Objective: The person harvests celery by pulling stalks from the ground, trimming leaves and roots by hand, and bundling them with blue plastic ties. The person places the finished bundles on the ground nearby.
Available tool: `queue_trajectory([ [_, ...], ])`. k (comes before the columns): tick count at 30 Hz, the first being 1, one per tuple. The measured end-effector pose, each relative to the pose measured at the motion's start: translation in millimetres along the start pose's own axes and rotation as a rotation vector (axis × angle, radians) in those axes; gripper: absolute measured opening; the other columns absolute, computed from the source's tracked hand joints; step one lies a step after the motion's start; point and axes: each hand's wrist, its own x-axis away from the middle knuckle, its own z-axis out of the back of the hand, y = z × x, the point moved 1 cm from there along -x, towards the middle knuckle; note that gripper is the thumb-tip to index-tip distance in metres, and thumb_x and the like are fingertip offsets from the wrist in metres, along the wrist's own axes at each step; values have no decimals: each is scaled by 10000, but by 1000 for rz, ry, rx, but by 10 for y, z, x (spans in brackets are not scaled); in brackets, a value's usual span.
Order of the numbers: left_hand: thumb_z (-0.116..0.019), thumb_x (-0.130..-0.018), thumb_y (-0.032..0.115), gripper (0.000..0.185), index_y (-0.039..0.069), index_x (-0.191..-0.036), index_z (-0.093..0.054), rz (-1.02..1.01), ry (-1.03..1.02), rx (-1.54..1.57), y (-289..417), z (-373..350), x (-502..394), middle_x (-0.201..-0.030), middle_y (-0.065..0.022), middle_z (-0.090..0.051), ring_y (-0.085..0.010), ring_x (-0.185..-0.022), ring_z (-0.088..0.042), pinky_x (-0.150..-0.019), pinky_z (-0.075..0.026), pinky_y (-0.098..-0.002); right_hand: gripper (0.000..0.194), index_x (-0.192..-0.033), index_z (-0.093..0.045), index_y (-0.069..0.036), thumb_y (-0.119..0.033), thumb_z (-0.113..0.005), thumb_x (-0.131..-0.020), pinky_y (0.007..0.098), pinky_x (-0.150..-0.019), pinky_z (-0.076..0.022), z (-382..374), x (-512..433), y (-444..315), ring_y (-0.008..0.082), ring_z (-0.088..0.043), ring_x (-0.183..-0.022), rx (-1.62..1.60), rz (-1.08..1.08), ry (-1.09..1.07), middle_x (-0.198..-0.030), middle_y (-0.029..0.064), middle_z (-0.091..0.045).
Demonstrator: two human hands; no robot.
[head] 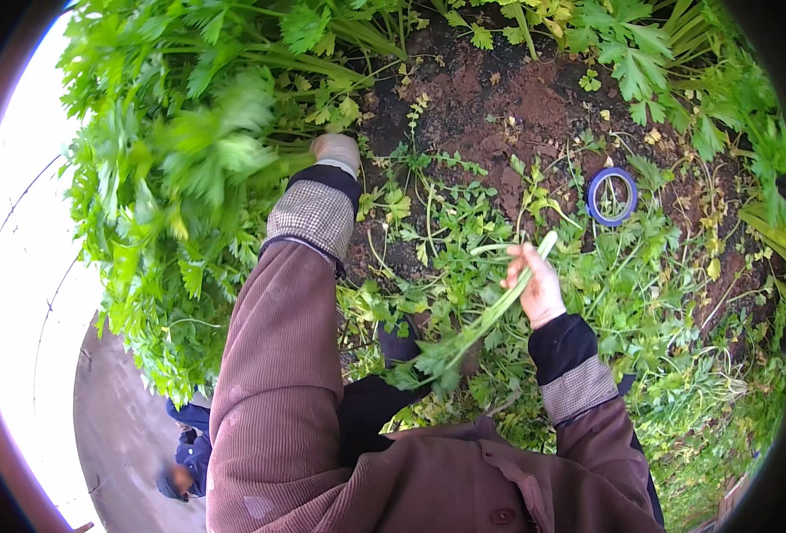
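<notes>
My left hand (337, 150) reaches into the dense celery plants (186, 153) at the left, by the base of the stalks. Leaves hide its fingers, so its grip cannot be seen. My right hand (535, 283), right of centre, is closed around a few cut celery stalks (499, 308), their pale ends up and their leaves hanging towards my legs. Above and to the right of that hand, a roll of blue tape (611, 196) lies on the leaf litter, not touched by either hand.
Brown soil (486, 113) with loose and low leaves lies between celery rows. More celery (639, 60) grows at the upper right. Cut leaves and stems (686, 380) cover the ground at the right. Another person (196, 453) is at the lower left, beyond the plants.
</notes>
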Motion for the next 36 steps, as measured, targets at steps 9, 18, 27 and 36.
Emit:
queue_trajectory([
  [9,-515,-941,192,349,21,-1191,-688,63,-83,459,-43,-625,-65,-1308,-187,-626,-358,-1168,-634,-953,-513,-446,366,-1068,-656,15,-330,-546,-1012,308,-577,-510,28,-111,178,140,-551,-526,228,123,6,-662,50,-617],
  [18,-492,-979,324,395,-42,-1085,-597,-9,417,972,585,-1000,1404,-858,-250,-691,-387,-807,-698,-755,-568,-472,410,-1139,-632,-8,-388,-583,-994,270,-636,-525,-402,12,198,131,-644,-707,314,-64,-226,-911,60,-691],
  [27,-575,-943,224,307,30,-1164,-661,-668,396,1200,1048,-539,1959,-979,-198,-707,-345,-864,-704,-778,-571,-418,372,-1139,-614,-70,-401,-617,-971,390,-939,-480,-684,68,144,218,-631,-1048,18,86,-136,-1108,65,-658],
  [36,-586,-823,107,178,58,-948,-702,-264,817,-295,273,636,-284,-966,-113,-690,-263,-960,-656,-853,-528,-383,321,-999,-569,-102,-420,-605,-974,428,-829,-515,-194,-225,-398,207,-593,-815,-152,242,-20,-872,39,-588],
])
